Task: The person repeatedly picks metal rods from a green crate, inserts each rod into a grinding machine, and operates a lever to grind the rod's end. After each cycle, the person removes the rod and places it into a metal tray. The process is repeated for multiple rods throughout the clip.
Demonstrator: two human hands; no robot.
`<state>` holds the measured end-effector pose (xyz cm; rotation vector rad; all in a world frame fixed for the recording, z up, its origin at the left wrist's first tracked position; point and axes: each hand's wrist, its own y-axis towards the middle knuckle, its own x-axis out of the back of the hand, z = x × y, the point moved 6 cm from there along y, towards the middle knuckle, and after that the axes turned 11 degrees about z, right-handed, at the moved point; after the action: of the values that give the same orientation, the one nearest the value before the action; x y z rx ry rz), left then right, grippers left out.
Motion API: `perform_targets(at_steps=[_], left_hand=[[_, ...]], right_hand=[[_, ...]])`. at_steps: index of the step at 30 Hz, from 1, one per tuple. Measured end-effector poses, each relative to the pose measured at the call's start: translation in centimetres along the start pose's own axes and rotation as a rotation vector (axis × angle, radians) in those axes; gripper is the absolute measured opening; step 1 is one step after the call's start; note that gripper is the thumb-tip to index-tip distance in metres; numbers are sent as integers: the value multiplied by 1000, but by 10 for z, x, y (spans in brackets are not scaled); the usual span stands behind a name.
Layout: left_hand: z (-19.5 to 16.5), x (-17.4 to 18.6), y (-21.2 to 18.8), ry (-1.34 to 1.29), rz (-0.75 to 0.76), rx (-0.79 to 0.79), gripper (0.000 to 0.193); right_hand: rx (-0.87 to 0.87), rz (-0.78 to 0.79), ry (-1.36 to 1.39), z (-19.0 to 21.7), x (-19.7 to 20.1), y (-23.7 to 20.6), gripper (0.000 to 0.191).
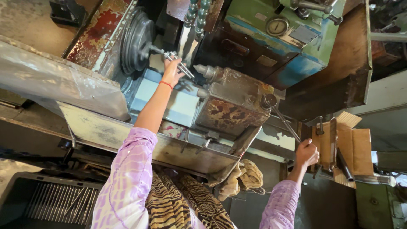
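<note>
Loading step: your left hand point(171, 73) pinches the metal rod point(181, 64) at 11 o'clock; right hand point(306, 153) fists the tailstock lever point(285, 123) at 4 o'clock. Next move needs centring.

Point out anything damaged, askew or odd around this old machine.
The brown metal tailstock housing is blotched with rust and flaking paint, as is the red panel by the grey round chuck. A crumpled tan rag hangs below the bed.
</note>
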<state>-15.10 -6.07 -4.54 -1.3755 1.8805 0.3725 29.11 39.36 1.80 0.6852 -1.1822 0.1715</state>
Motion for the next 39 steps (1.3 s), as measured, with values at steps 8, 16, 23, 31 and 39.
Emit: perform_targets(at_steps=[8, 16, 23, 31, 39], left_hand=[[-6, -1, 2, -25, -132, -144, 70], [-16, -6, -4, -106, -161, -320, 79], [-25, -11, -18, -149, -187, -266, 77], [-28, -8, -15, -82, -274, -369, 72], [-79, -43, -98, -95, 105, -531, 26]], right_hand=[[7, 17, -21, 6, 1, -2, 57], [-29, 130, -26, 5, 3, -4, 59], [-50, 305, 8, -1, 0, -28, 60], [62, 64, 185, -6, 33, -38, 54], [-1155, 241, 1180, -34, -18, -357, 39]])
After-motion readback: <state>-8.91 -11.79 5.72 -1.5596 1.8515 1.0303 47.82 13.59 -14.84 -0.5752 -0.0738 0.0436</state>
